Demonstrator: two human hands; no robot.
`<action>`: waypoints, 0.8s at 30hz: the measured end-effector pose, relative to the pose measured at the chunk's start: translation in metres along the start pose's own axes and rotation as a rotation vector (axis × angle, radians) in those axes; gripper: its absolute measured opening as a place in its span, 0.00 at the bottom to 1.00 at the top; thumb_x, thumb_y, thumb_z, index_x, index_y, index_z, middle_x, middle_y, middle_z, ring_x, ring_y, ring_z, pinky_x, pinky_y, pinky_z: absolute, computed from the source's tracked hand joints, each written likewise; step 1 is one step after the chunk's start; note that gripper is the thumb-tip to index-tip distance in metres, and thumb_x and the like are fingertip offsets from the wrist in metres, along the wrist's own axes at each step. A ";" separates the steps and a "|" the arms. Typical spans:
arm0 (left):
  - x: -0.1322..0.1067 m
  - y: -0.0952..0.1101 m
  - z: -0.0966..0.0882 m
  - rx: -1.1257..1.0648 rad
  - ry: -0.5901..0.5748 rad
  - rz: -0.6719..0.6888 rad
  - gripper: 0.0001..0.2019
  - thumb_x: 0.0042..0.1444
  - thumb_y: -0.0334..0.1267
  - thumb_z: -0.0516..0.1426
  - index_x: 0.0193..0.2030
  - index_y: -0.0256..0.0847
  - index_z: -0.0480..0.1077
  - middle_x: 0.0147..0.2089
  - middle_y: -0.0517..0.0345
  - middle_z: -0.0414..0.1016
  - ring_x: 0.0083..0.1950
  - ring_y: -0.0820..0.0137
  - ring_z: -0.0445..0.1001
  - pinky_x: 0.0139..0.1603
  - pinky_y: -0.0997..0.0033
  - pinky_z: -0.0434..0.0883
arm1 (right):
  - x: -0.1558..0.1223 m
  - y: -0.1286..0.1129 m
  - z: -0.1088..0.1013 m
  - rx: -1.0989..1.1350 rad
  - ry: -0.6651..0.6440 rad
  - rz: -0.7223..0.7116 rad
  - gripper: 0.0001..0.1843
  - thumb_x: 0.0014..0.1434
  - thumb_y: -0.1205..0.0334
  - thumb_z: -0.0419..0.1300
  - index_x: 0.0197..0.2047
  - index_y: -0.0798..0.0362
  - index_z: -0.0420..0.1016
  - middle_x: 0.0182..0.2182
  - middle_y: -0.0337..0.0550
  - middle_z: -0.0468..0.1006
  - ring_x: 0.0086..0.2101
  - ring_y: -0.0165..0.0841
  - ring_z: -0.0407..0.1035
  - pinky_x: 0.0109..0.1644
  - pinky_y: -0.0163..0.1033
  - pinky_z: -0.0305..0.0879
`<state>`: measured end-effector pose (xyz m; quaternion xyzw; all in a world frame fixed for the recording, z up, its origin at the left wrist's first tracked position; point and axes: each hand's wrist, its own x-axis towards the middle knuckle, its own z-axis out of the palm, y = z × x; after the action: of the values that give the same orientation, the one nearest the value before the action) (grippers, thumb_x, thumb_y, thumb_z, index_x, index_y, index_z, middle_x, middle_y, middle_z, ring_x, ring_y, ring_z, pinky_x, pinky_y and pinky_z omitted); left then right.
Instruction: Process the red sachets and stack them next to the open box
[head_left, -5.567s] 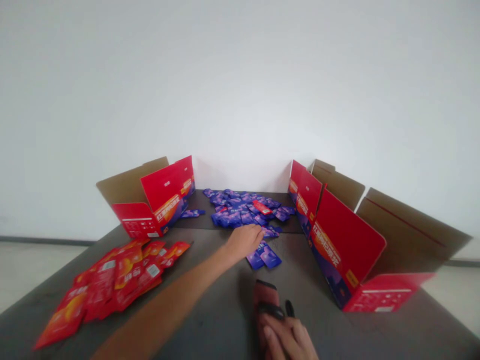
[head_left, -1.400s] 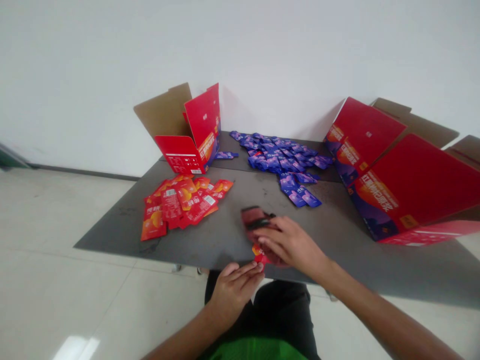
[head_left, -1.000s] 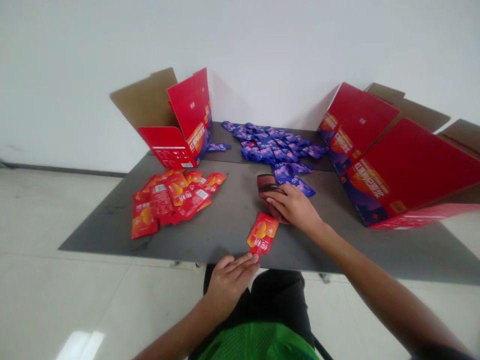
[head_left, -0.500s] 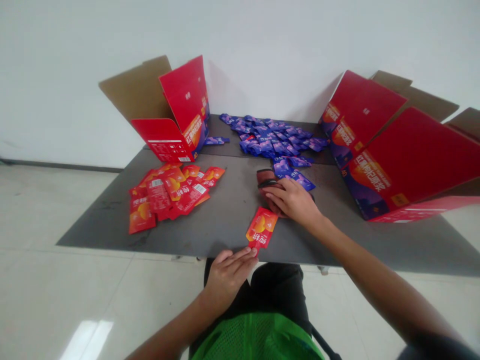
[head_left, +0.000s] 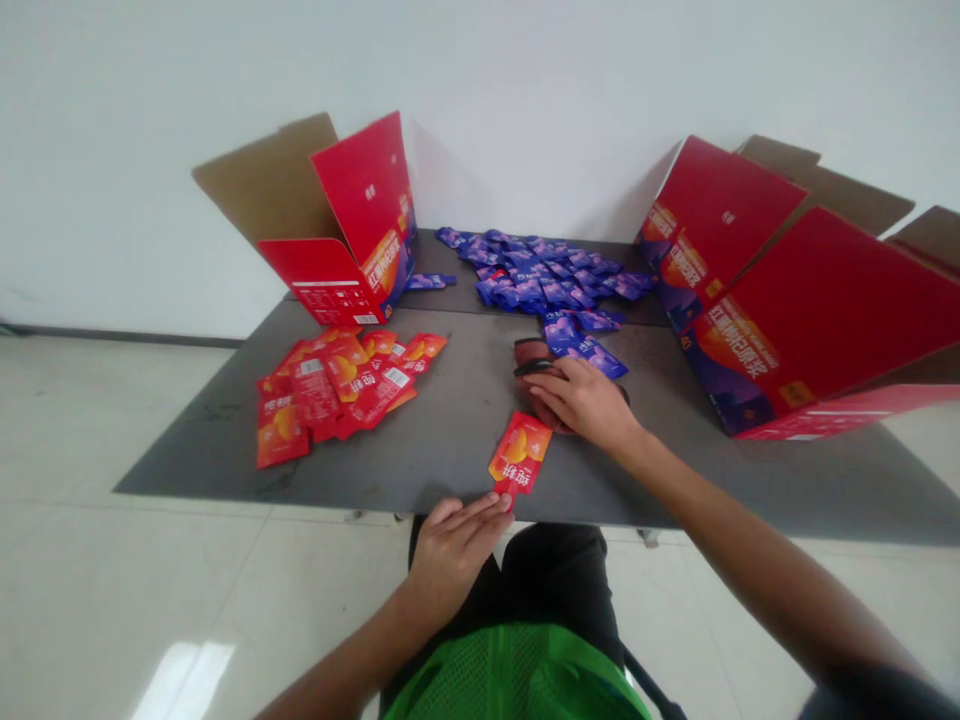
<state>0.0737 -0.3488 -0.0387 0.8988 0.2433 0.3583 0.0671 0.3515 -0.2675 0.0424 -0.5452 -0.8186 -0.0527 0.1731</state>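
A flat red-orange foil sachet (head_left: 520,452) is lying alone on a dark grey counter (head_left: 187,462), set at a slant with its printed face up and its lower end near the counter's front edge. The left hand (head_left: 450,553) is laid open at that lower end, with the left fingertips (head_left: 499,498) touching the sachet's bottom corner; no grip is seen. The right hand (head_left: 581,402) is found up and to the right of the sachet, the arm reaching in from the lower right, with the right fingers (head_left: 551,392) draped leftward over a dark red flat object with a black band (head_left: 531,358). Whether that object is clamped or merely covered cannot be told. The hands are apart, with the sachet between them.

Beyond the sachet and to its left, a loose heap of red-orange sachets (head_left: 330,390) is spread. Straight beyond it lies a wide scatter of blue-purple sachets (head_left: 540,280), with a short overlapping row of blue-purple sachets (head_left: 577,355) just above the right hand. Further off to the left stands an open red cardboard carton with brown inner flaps (head_left: 330,235); far to the right, a second opened red carton (head_left: 806,300) is propped — its printed panels facing inward.
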 end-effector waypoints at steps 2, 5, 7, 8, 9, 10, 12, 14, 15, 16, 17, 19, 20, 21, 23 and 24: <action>0.000 0.001 0.001 0.000 0.003 -0.006 0.15 0.76 0.31 0.48 0.53 0.39 0.77 0.56 0.56 0.82 0.57 0.68 0.81 0.48 0.65 0.67 | -0.007 -0.019 -0.010 0.040 0.039 -0.003 0.20 0.74 0.54 0.52 0.63 0.43 0.76 0.46 0.49 0.75 0.47 0.40 0.69 0.53 0.45 0.67; 0.000 0.002 0.002 0.003 -0.004 -0.026 0.16 0.76 0.32 0.47 0.52 0.40 0.77 0.54 0.57 0.83 0.55 0.67 0.82 0.48 0.64 0.66 | -0.031 -0.061 -0.003 0.117 -0.039 -0.169 0.18 0.73 0.54 0.54 0.62 0.39 0.76 0.45 0.46 0.76 0.45 0.37 0.69 0.49 0.42 0.68; 0.000 0.002 0.001 0.002 -0.008 -0.037 0.17 0.77 0.33 0.47 0.52 0.41 0.77 0.53 0.57 0.84 0.54 0.67 0.82 0.48 0.64 0.66 | -0.040 -0.072 0.011 0.146 -0.078 -0.250 0.17 0.73 0.54 0.55 0.60 0.39 0.78 0.44 0.45 0.76 0.43 0.36 0.70 0.47 0.41 0.68; 0.000 0.002 0.001 -0.001 -0.012 -0.036 0.17 0.77 0.33 0.46 0.52 0.41 0.77 0.53 0.57 0.84 0.55 0.67 0.82 0.48 0.64 0.66 | -0.041 -0.068 0.018 0.149 -0.085 -0.241 0.16 0.73 0.54 0.55 0.59 0.38 0.78 0.44 0.44 0.76 0.43 0.35 0.70 0.48 0.40 0.68; 0.001 0.002 0.001 -0.006 -0.017 -0.029 0.17 0.77 0.32 0.46 0.52 0.40 0.77 0.54 0.57 0.84 0.55 0.67 0.82 0.48 0.64 0.66 | -0.038 -0.059 0.024 0.140 -0.083 -0.201 0.16 0.73 0.54 0.55 0.59 0.38 0.78 0.44 0.44 0.76 0.44 0.35 0.70 0.48 0.40 0.68; 0.001 0.002 0.000 -0.010 -0.019 -0.020 0.17 0.77 0.32 0.46 0.52 0.40 0.77 0.55 0.57 0.83 0.56 0.68 0.81 0.48 0.64 0.66 | -0.032 -0.046 0.027 0.118 -0.083 -0.143 0.16 0.73 0.53 0.55 0.59 0.38 0.79 0.44 0.45 0.76 0.44 0.36 0.70 0.49 0.41 0.68; 0.002 0.002 -0.001 -0.011 -0.015 -0.006 0.16 0.77 0.32 0.46 0.52 0.40 0.76 0.56 0.57 0.82 0.57 0.68 0.81 0.48 0.64 0.66 | -0.016 -0.016 0.023 0.047 -0.094 -0.040 0.17 0.73 0.54 0.55 0.59 0.40 0.80 0.43 0.47 0.76 0.44 0.38 0.70 0.50 0.43 0.68; 0.003 0.002 -0.001 -0.007 -0.005 -0.007 0.16 0.77 0.32 0.46 0.53 0.40 0.76 0.56 0.57 0.83 0.57 0.68 0.81 0.47 0.65 0.66 | -0.003 0.003 0.010 0.002 -0.076 0.016 0.17 0.73 0.55 0.55 0.59 0.43 0.80 0.44 0.49 0.77 0.45 0.40 0.71 0.51 0.45 0.69; 0.003 0.002 -0.001 -0.006 -0.005 -0.011 0.16 0.77 0.32 0.46 0.52 0.41 0.76 0.55 0.57 0.83 0.56 0.68 0.81 0.47 0.65 0.66 | -0.001 0.005 0.002 0.004 -0.048 0.028 0.18 0.73 0.55 0.55 0.60 0.44 0.79 0.45 0.50 0.77 0.46 0.40 0.70 0.52 0.45 0.69; 0.003 0.003 -0.001 -0.008 -0.007 -0.016 0.16 0.77 0.32 0.46 0.52 0.41 0.76 0.55 0.57 0.83 0.56 0.67 0.81 0.47 0.65 0.66 | -0.002 0.001 -0.005 0.022 -0.014 0.031 0.19 0.73 0.55 0.54 0.61 0.44 0.78 0.46 0.50 0.76 0.47 0.40 0.70 0.53 0.45 0.69; 0.003 0.003 0.000 -0.010 -0.008 -0.018 0.16 0.77 0.32 0.46 0.52 0.40 0.76 0.55 0.57 0.83 0.56 0.67 0.81 0.47 0.65 0.66 | -0.006 -0.009 -0.009 0.050 0.016 0.024 0.20 0.74 0.54 0.53 0.63 0.43 0.76 0.48 0.50 0.76 0.48 0.40 0.70 0.54 0.45 0.69; 0.002 0.002 0.001 -0.014 -0.003 -0.016 0.16 0.77 0.32 0.46 0.52 0.40 0.77 0.55 0.57 0.83 0.56 0.67 0.82 0.47 0.65 0.66 | -0.020 -0.038 -0.010 0.103 0.025 -0.027 0.19 0.74 0.53 0.53 0.63 0.40 0.75 0.47 0.47 0.76 0.47 0.38 0.70 0.52 0.43 0.69; 0.002 0.002 0.001 -0.014 0.000 -0.017 0.16 0.76 0.32 0.47 0.52 0.40 0.77 0.54 0.57 0.84 0.55 0.67 0.82 0.47 0.65 0.67 | -0.028 -0.052 -0.006 0.121 -0.001 -0.081 0.18 0.73 0.53 0.55 0.62 0.39 0.77 0.46 0.45 0.76 0.45 0.37 0.70 0.51 0.42 0.69; 0.003 0.002 0.001 -0.013 0.002 -0.019 0.16 0.76 0.32 0.47 0.52 0.40 0.77 0.52 0.57 0.84 0.54 0.67 0.82 0.47 0.65 0.67 | -0.036 -0.063 0.001 0.138 -0.028 -0.135 0.17 0.73 0.54 0.56 0.60 0.38 0.78 0.44 0.44 0.76 0.44 0.36 0.70 0.50 0.41 0.68; 0.003 0.001 0.000 -0.011 -0.008 -0.022 0.16 0.76 0.32 0.47 0.51 0.40 0.78 0.50 0.57 0.85 0.53 0.67 0.83 0.47 0.65 0.68 | -0.044 -0.070 0.016 0.167 -0.071 -0.202 0.15 0.72 0.54 0.57 0.58 0.38 0.79 0.43 0.43 0.77 0.44 0.35 0.70 0.49 0.40 0.68; 0.004 0.001 -0.001 -0.010 -0.019 -0.020 0.16 0.76 0.32 0.48 0.51 0.40 0.78 0.51 0.56 0.85 0.53 0.67 0.83 0.47 0.65 0.68 | -0.043 -0.065 0.023 0.171 -0.078 -0.201 0.15 0.72 0.53 0.56 0.58 0.37 0.79 0.44 0.43 0.77 0.44 0.34 0.71 0.49 0.40 0.68</action>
<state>0.0758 -0.3479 -0.0355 0.8994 0.2499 0.3501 0.0776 0.3022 -0.3248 0.0129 -0.4454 -0.8766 0.0211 0.1809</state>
